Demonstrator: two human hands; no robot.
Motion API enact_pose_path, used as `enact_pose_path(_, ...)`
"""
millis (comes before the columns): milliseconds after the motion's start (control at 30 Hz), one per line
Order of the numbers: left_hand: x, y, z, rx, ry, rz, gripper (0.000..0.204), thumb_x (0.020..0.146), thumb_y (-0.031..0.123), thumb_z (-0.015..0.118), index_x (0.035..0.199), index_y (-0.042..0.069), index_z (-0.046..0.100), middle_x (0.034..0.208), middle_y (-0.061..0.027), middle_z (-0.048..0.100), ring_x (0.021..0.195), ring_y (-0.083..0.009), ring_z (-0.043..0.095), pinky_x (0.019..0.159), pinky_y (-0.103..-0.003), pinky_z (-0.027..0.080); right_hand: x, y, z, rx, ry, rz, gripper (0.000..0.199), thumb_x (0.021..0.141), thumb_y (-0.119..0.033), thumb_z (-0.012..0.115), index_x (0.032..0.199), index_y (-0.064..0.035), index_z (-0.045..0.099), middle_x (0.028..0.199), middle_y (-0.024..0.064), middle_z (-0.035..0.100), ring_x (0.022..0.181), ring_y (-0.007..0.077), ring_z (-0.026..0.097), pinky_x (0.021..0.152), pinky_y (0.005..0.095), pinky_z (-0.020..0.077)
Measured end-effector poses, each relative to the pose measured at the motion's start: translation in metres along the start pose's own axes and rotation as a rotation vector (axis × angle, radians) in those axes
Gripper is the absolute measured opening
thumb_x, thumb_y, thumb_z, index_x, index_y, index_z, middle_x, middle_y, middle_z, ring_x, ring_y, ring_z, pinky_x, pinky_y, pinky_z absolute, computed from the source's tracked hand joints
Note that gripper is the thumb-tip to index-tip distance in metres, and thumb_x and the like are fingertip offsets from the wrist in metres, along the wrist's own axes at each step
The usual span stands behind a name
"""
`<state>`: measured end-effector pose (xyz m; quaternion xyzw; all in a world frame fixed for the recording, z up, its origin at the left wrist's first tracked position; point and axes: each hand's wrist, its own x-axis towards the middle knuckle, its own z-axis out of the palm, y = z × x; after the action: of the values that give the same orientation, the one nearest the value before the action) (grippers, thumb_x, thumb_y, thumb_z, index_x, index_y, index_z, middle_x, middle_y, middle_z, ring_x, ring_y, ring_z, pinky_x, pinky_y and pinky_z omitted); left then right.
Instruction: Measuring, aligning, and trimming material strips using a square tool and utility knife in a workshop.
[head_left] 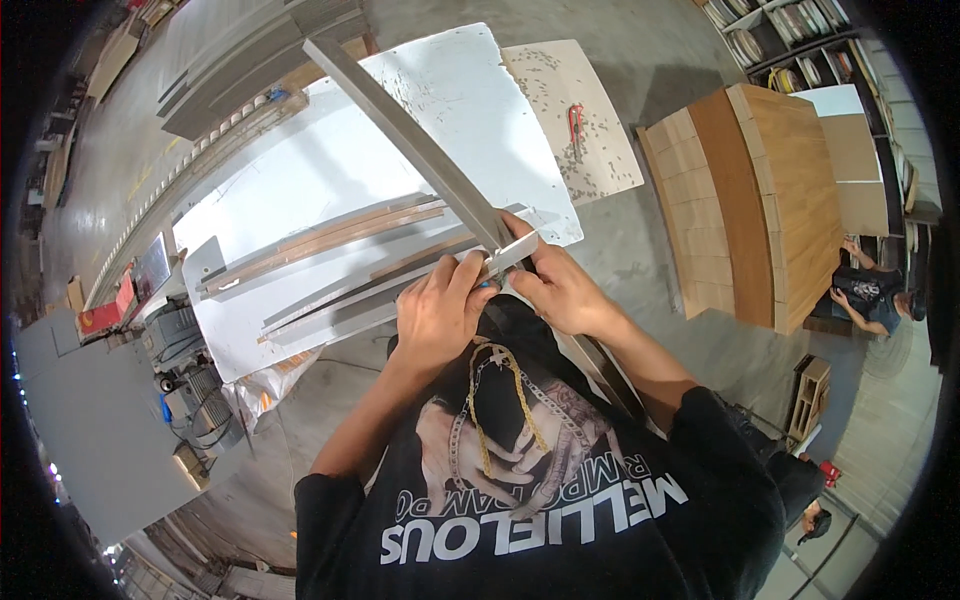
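A long, narrow grey board (405, 140) slants from over the white worktable down to my chest, and its near part passes below my right hand. My right hand (565, 288) is wrapped round this board, fingers behind it and thumb toward the left hand. Close beside it, my left hand (437, 312) is closed in a pinch. A small blue bit (487, 284) shows at its fingertips; the rest of what it grips is hidden. A short, flat whitish piece (514, 252) sticks out between both hands across the board.
Several narrow strips (320, 240) lie on the white worktable (400, 85). Red-handled pliers (575, 125) rest among small scraps on a pale board (610, 165). A stack of wood panels (790, 205) stands at right, machinery (190, 370) at left. Two other people are at the right.
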<state>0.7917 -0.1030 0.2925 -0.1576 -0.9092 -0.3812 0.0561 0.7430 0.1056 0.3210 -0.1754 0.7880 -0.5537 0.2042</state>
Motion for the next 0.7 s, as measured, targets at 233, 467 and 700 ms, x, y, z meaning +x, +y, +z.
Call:
enact_pose_path(233,-0.002,0.001,0.031,-0.007,0.15,-0.047,0.04,0.103,0.034,0.06,0.128,0.003,0.058,0.093,-0.016,0.063,0.076,-0.0394,0.066,0.064,-0.046,0.052,-0.004,-0.005,0.007,-0.043,0.031,0.014,0.072,0.097,-0.013,0.054,0.159,0.0067,0.023,0.081,0.0296,0.064,0.075,0.0457,0.066,0.069,0.0499,0.0507)
enact_pose_path(467,-0.007,0.013,0.059,-0.502,0.201,-0.193,0.042,0.111,0.033,0.044,0.134,-0.002,0.051,0.091,-0.0201,0.061,0.076,-0.0413,0.063,0.067,-0.044,0.05,0.001,-0.021,0.001,-0.077,0.04,0.112,0.074,0.095,-0.013,0.054,0.154,0.0167,0.021,0.077,0.0321,0.063,0.074,0.0516,0.065,0.069,0.0522,0.0514)
enact_pose_path(700,-0.002,0.008,0.05,-0.576,0.058,-0.253,0.038,0.112,0.034,0.046,0.125,-0.001,0.053,0.09,-0.0172,0.06,0.071,-0.0343,0.062,0.064,-0.04,0.05,-0.003,0.01,-0.003,-0.039,0.082,0.056,0.073,0.096,-0.014,0.057,0.156,0.0114,0.023,0.074,0.0273,0.062,0.067,0.0406,0.066,0.064,0.045,0.0506)
